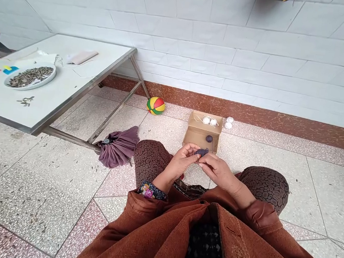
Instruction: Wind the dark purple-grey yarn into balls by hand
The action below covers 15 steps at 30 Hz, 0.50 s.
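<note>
- Dark yarn bundle (201, 152): is sitting up between both hands, in front of the person's lap, just on the near side of the cardboard box (193, 136).
- Left hand (186, 157): grip is clamping on the bundle, thumb and fingers pinching its left end.
- Right hand (217, 169): fingers are bunching together against the bundle's right, near side; cannot tell whether this grip is clamping on the bundle or only on yarn.
- Strand (212, 146): is running from the dark ball (209, 138) in the box toward the hands; where it is ending is hidden.
- Handling (judgement): bundle is likely being light, soft, squashable, not slippery; not fragile, but loops are probably risking slipping off the ends.
- Hold (judgement): a light pinch around the wound middle is suiting it best; hard squeezing or tugging the strand is risking distortion or tangling.
- Around: white balls (206, 120) are lying in the box's lid part, more white balls (229, 122) just beside it on the floor (61, 199); a striped ball (155, 106) is resting near the tabletop (56, 95) leg.
</note>
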Each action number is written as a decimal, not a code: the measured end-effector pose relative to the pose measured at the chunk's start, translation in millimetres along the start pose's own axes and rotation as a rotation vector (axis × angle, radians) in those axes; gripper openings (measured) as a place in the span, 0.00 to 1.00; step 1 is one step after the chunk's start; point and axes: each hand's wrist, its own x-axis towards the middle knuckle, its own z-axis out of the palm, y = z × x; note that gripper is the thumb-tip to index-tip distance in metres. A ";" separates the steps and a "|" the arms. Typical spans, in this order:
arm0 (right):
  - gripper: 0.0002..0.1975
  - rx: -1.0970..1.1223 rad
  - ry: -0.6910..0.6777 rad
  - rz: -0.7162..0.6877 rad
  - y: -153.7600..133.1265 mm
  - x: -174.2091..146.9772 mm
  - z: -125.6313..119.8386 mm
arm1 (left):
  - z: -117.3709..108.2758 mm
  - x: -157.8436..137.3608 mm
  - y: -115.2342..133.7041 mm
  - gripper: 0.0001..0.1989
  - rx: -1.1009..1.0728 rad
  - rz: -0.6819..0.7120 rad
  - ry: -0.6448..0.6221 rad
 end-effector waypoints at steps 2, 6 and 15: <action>0.08 -0.004 -0.018 -0.012 -1.4 -1.0 0.1 | 0.5 -0.4 -2.2 0.18 -0.009 -0.011 0.008; 0.09 -0.031 -0.047 -0.061 -3.8 -1.4 -3.7 | 1.8 -0.4 -2.5 0.18 0.044 -0.016 0.000; 0.09 -0.016 0.166 0.038 4.1 10.4 -18.7 | 4.4 -3.2 -1.9 0.20 -0.052 -0.103 -0.018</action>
